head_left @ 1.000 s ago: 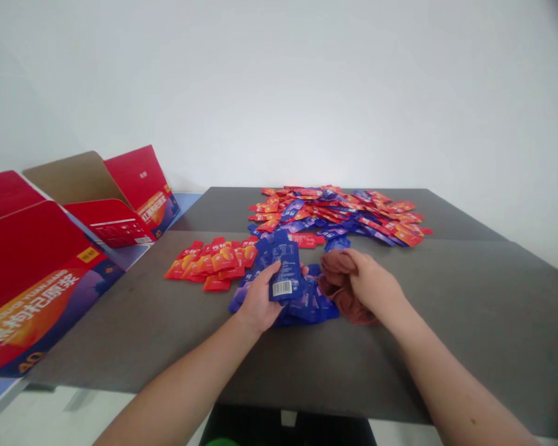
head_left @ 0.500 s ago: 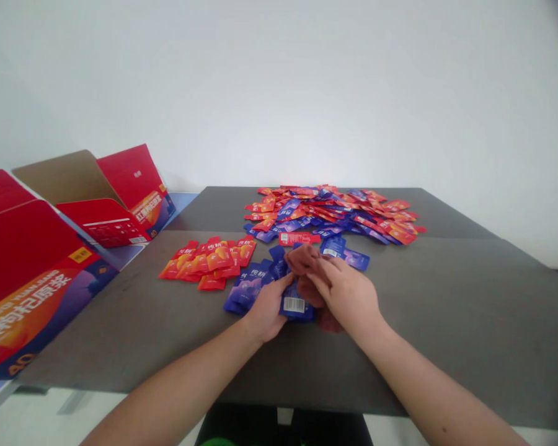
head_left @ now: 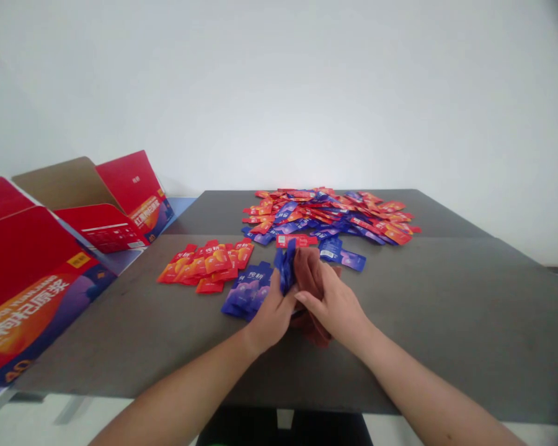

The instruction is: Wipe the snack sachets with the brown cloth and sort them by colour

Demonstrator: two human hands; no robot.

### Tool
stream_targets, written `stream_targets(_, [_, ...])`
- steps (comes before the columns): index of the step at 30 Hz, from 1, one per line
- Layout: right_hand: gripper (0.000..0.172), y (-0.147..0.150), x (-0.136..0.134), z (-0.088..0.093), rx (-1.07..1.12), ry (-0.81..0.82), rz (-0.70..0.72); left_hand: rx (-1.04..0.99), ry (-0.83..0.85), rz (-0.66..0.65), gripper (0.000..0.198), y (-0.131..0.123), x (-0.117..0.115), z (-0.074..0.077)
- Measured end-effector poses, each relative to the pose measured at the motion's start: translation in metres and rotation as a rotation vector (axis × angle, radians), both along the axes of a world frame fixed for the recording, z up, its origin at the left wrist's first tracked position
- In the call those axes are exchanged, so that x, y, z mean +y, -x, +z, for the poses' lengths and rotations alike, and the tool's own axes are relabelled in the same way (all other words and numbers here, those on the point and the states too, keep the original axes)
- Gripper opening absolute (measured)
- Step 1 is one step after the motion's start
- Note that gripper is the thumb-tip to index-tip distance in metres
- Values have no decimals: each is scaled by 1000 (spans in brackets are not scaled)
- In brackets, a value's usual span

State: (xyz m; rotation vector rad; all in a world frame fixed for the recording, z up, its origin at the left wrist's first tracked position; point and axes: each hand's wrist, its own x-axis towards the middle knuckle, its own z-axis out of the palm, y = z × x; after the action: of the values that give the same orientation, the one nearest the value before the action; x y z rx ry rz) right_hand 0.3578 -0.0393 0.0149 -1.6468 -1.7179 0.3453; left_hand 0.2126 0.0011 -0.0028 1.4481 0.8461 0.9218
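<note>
My left hand [head_left: 272, 316] is closed around a blue pouch [head_left: 285, 266], which stands on edge and is partly hidden by the cloth. In my right hand [head_left: 341, 306] is a bunched brown cloth [head_left: 308, 272], pressed against the side of that pouch; its lower folds hang toward the table. Just left of my hands lies a small pile of blue pouches [head_left: 248, 290]. Farther left is a pile of red-orange pouches [head_left: 214, 259], overlapping one another. Beyond my hands, a few loose pouches lie flat, among them a blue one [head_left: 352, 259].
A large mixed heap of red and blue pouches [head_left: 328, 214] covers the far middle of the dark table [head_left: 446, 322]. On the left, beside the table, two printed red cartons [head_left: 32, 272] stand, the farther with flaps raised. A white wall [head_left: 279, 93] rises behind.
The blue pouch has been turned up on edge, its barcode face no longer showing. The brown cloth has moved down along it, and my hands have come closer together.
</note>
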Motion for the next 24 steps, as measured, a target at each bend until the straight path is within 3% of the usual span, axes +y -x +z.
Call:
stream_targets(5, [50, -3, 2, -4, 134, -57, 36, 237, -484, -15, 60, 1, -14, 1])
stream_targets(11, [44, -5, 7, -6, 195, -43, 11, 297, -556, -117, 60, 6, -11, 5])
stream_targets(17, [53, -7, 8, 0, 323, 13, 25, 171, -422, -72, 48, 4, -6, 5])
stream_targets(20, [60, -10, 10, 0, 539, 19, 94, 16, -165, -5, 43, 1, -2, 4])
stream_targets(24, [63, -12, 13, -4, 843, 68, 190, -296, 194, -26, 45, 0, 5, 10])
